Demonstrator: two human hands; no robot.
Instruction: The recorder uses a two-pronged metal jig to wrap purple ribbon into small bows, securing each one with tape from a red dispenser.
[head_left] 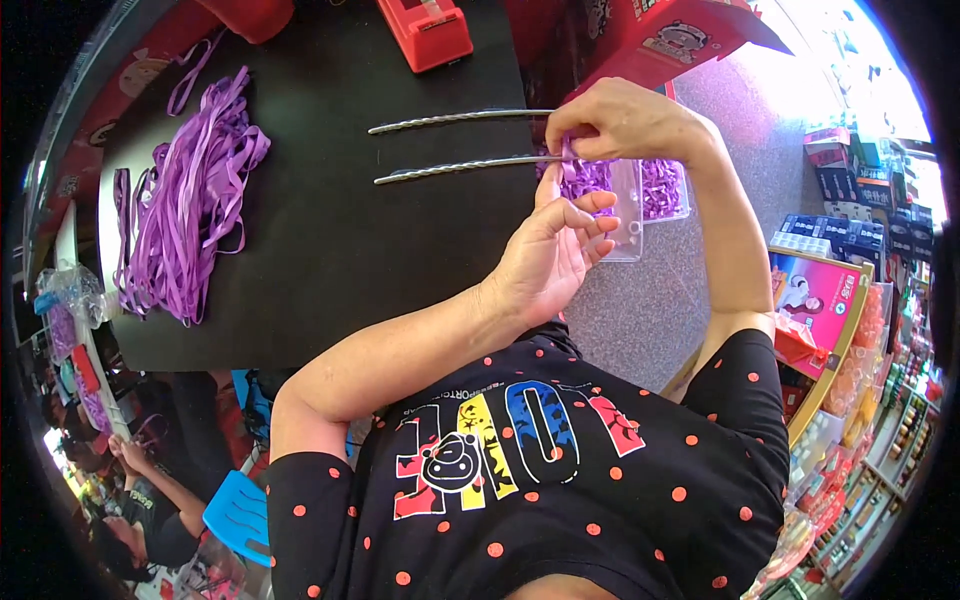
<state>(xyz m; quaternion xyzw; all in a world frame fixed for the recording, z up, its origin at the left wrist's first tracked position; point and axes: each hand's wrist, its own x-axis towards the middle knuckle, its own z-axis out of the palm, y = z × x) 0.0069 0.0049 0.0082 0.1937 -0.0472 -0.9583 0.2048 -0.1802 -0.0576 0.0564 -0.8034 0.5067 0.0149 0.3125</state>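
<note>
Two twisted metal rods (455,163) stick out side by side over the black table, their right ends by my hands. My right hand (630,120) is closed in a pinch on a purple ribbon (568,150) at the rods' right ends. Just below it, my left hand (550,250) is turned partly palm up with its fingers apart. One of its fingertips touches the ribbon near the lower rod. A clear plastic box (628,240) with purple ribbon pieces (660,188) stands beneath and beyond my hands, partly hidden by them.
A heap of long purple ribbons (190,200) lies on the left of the black table (320,280). A red tape dispenser (425,35) stands at its far edge. A red carton (670,40) is at the far right. Goods fill shelves (900,430) rightward; a person (150,520) sits lower left.
</note>
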